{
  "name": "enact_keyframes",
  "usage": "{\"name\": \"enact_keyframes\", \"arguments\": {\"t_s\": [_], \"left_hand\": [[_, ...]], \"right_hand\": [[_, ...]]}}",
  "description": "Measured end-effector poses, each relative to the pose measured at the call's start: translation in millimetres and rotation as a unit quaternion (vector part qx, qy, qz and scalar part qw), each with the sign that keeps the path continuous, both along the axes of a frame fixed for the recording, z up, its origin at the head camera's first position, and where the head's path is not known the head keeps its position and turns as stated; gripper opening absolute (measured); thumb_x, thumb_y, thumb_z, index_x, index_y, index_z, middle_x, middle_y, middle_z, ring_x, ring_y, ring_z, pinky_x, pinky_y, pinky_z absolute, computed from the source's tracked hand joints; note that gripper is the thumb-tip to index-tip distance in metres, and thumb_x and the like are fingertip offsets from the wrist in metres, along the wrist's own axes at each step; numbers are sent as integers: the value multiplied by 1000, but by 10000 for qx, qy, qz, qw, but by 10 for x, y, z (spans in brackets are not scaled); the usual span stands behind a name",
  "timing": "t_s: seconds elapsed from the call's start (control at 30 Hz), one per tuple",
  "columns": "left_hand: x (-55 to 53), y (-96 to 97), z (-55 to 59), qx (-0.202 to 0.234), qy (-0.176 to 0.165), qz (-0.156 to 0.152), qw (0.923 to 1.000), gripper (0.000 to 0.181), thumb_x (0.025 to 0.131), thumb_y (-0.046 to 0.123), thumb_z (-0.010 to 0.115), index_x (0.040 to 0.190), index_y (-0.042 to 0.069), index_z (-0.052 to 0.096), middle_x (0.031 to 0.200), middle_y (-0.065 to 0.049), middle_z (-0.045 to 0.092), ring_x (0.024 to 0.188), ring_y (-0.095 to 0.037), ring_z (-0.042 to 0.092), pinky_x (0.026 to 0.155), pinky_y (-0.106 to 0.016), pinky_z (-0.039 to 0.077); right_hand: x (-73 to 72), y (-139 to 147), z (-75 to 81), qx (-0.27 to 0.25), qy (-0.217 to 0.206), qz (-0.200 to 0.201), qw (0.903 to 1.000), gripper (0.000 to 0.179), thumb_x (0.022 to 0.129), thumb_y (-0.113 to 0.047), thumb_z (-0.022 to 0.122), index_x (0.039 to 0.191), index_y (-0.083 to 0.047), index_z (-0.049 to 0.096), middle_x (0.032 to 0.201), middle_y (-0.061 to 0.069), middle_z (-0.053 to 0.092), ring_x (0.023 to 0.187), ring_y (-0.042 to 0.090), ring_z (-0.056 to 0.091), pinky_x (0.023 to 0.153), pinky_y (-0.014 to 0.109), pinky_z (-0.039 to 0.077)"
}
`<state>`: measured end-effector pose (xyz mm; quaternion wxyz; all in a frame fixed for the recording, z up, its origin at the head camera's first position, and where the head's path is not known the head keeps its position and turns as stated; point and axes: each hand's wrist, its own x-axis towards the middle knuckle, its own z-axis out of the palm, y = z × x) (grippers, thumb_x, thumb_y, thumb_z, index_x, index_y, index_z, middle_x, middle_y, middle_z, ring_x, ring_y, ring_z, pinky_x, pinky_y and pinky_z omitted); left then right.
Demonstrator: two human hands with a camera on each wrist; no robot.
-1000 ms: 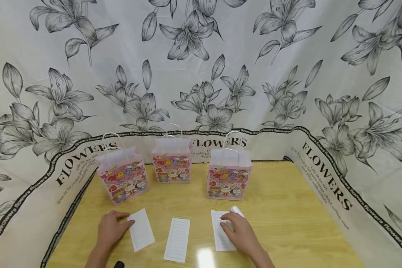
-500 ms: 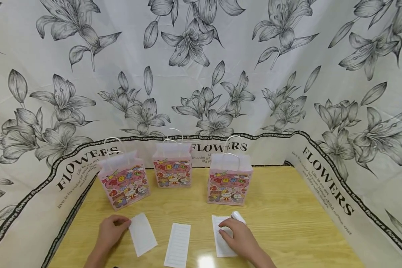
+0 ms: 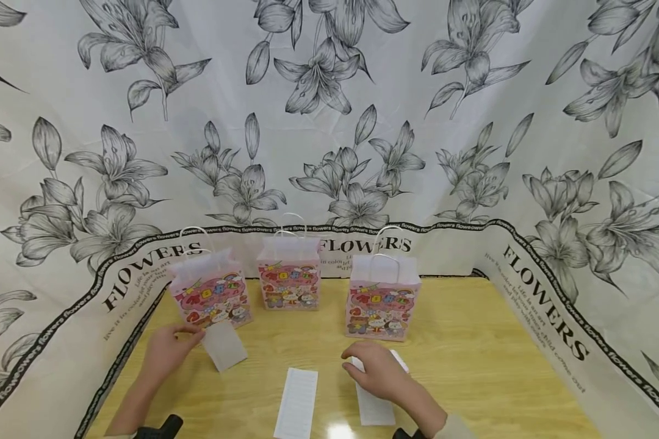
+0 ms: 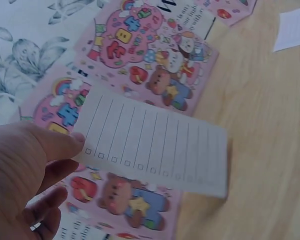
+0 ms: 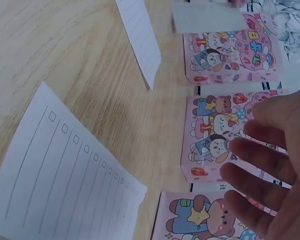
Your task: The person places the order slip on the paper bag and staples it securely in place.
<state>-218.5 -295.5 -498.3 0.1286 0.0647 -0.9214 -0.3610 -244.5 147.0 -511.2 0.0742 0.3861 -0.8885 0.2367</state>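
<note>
A person's left hand [image 3: 167, 352] pinches a lined paper slip [image 4: 155, 145] by one end between thumb and fingers, the sheet raised and tilted before the left gift bag [image 3: 214, 296]. The slip looks feather-light, limp and easily creased; a pinch near the edge should suit it best. The right hand [image 3: 381, 369], fingers loosely bent and gripping nothing visible, hovers by the right slip [image 3: 376, 410], partly covering it. A middle slip [image 3: 296, 402] lies flat on the wooden table [image 3: 472, 347]. Behind, the middle bag [image 3: 289, 280] and right bag [image 3: 383, 305] stand upright, handles arched. A white object [image 3: 399, 361], mostly hidden, sits beside the right hand.
</note>
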Motion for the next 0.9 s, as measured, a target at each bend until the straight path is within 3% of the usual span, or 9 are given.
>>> {"name": "enact_keyframes", "arguments": {"t_s": [0.1,0.23,0.33,0.43,0.47,0.57,0.7,0.8,0.9], "left_hand": [[21,-8,180,-167,336,-85,9993,26,88,27,74,95,2,76,102,-21,69,51,-14,47,42,-29,33],[16,-49,396,-634,1018,-127,9927,17,86,21,76,88,4,77,88,-15,72,49,-17,49,48,-36,44],[-37,-87,529,-835,1348,-166,9872,14,87,19,75,87,5,76,86,-12,71,67,-27,61,64,-47,50],[-100,-106,633,-900,1598,-219,9828,12,87,16,75,87,4,76,84,-11,71,76,-33,62,66,-47,49],[-120,-114,663,-952,1665,-217,9812,11,86,15,75,87,4,76,83,-10,71,80,-33,63,63,-43,48],[-172,-128,747,-1107,1856,-227,9761,10,84,12,77,85,3,77,80,-12,71,66,-28,58,54,-36,39],[-222,-158,815,-1223,2137,-310,9687,7,82,8,78,83,2,76,90,-22,70,75,-37,58,65,-47,42],[-285,-167,827,-1266,2399,-431,9615,6,80,6,79,81,3,75,87,-20,71,83,-41,59,78,-56,40],[-357,-165,847,-1339,2578,-492,9556,6,78,5,80,81,3,75,76,-11,70,74,-34,57,76,-54,40]], "right_hand": [[21,8,42,244,-114,194,9994,9,94,-22,67,101,-18,71,100,-6,68,94,15,64,77,33,53],[-6,26,161,481,-190,375,9980,11,94,-22,66,103,-16,71,99,-5,69,93,15,65,75,31,53],[-52,42,266,523,-107,397,9978,11,94,-21,66,103,-16,71,98,-5,69,91,12,65,77,30,52],[-83,57,347,555,-49,356,9978,11,94,-21,67,102,-15,72,97,-4,70,89,11,65,76,30,53],[-93,53,371,577,-92,363,9976,11,94,-20,67,102,-15,72,97,-4,70,89,11,65,75,29,53],[-117,14,425,623,-187,396,9971,12,95,-22,66,103,-15,72,98,-5,70,88,10,65,74,28,53],[-141,-77,453,525,-320,448,9971,13,96,-23,64,104,-16,72,99,-5,70,90,11,66,75,27,52],[-146,-123,434,388,-469,517,9968,13,96,-22,64,105,-16,71,99,-5,70,90,11,65,75,27,52],[-151,-155,411,366,-553,601,9960,12,96,-20,64,104,-16,72,98,-6,69,89,8,64,75,25,52]]}}
